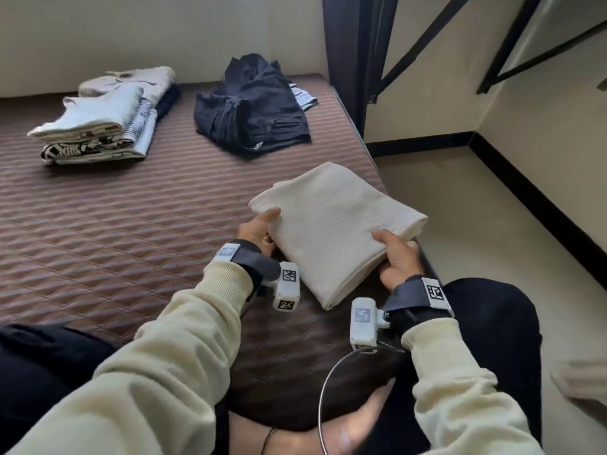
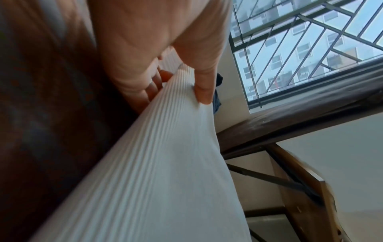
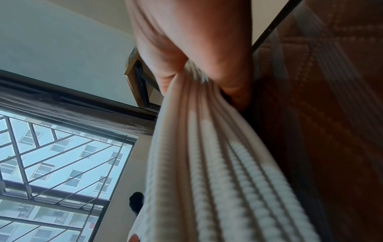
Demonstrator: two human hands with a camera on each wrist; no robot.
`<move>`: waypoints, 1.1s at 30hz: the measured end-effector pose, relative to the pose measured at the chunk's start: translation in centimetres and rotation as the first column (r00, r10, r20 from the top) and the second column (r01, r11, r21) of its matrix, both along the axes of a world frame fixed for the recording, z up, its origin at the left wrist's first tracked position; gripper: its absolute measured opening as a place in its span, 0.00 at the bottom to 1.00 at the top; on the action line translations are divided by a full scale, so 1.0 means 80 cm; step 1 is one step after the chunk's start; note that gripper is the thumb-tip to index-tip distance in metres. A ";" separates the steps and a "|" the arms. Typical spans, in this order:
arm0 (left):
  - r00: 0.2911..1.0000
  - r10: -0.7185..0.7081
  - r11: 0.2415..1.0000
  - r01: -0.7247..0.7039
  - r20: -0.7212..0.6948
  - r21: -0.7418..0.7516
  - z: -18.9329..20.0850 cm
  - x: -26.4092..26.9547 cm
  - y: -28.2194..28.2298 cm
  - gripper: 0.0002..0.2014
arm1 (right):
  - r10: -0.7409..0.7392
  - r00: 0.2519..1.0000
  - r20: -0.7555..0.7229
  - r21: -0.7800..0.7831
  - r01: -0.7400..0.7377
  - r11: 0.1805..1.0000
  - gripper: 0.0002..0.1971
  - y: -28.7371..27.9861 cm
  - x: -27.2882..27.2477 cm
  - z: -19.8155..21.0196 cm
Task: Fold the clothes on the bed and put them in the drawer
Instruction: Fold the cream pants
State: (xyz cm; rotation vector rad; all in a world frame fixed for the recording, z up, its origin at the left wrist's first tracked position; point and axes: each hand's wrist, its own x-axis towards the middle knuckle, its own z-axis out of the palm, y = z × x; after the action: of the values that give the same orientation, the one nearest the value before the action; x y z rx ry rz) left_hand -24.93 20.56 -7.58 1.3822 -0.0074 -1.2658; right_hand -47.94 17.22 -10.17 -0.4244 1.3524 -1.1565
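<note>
Both hands, left hand [image 1: 259, 229] and right hand [image 1: 395, 257], grip a folded ribbed cream garment [image 1: 335, 231] at the quilted bed's [image 1: 115, 224] 3 o'clock edge; dark clothes [image 1: 253, 106] at 12.

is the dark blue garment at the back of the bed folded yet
No. The dark blue garment lies crumpled in a loose heap on the bed.

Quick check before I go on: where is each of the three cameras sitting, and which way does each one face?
Head: worn on the head, looking down at the bed; both sleeves, left hand and right hand grip the folded cream garment.
Left wrist: looks along the palm, up toward the window; thumb on the cloth.
Right wrist: looks along the palm, up at the window too.
Shared: all three show the garment; both wrists, the window.
</note>
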 end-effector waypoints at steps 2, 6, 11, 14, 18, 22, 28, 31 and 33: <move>0.997 -0.017 1.000 0.017 0.080 -0.001 0.003 0.003 -0.014 0.22 | 0.032 0.998 0.049 -0.041 -0.030 0.999 0.23 -0.008 -0.002 0.004; 0.992 -0.005 0.993 0.020 0.125 -0.113 0.018 0.021 -0.030 0.22 | 0.113 0.984 0.136 -0.173 -0.088 0.981 0.35 -0.036 -0.002 0.019; 0.992 0.108 0.975 -0.093 0.065 -0.200 0.034 0.100 -0.013 0.23 | 0.334 0.933 0.136 -0.230 -0.298 0.926 0.35 -0.068 0.068 0.061; 0.971 0.236 0.945 -0.221 0.035 -0.239 0.046 0.174 0.019 0.20 | 0.540 0.823 0.176 -0.252 -0.493 0.833 0.38 -0.079 0.147 0.088; 0.910 0.408 0.888 -0.377 0.073 -0.264 0.052 0.279 0.067 0.25 | 0.717 0.684 0.136 -0.311 -0.658 0.686 0.39 -0.080 0.267 0.115; 0.829 0.558 0.807 -0.530 0.041 -0.260 0.043 0.373 0.107 0.34 | 0.815 0.572 0.091 -0.315 -0.760 0.568 0.32 -0.070 0.385 0.120; 0.628 0.777 0.603 -0.760 -0.037 -0.242 0.024 0.486 0.163 0.37 | 0.900 0.423 0.105 -0.320 -0.843 0.433 0.30 -0.057 0.550 0.109; 0.629 0.778 0.615 -0.761 -0.001 -0.207 0.014 0.525 0.170 0.27 | 0.889 0.456 0.048 -0.276 -0.849 0.450 0.25 -0.058 0.614 0.080; 0.662 0.748 0.662 -0.736 0.053 -0.141 -0.007 0.544 0.170 0.26 | 0.890 0.452 -0.067 -0.204 -0.879 0.431 0.23 -0.066 0.643 0.049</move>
State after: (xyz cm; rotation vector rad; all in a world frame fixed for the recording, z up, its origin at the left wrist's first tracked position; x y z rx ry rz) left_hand 18.56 34.13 -8.14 1.1598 0.3847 -0.4782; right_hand 3.53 11.98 -6.28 -1.1121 0.7174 -0.3695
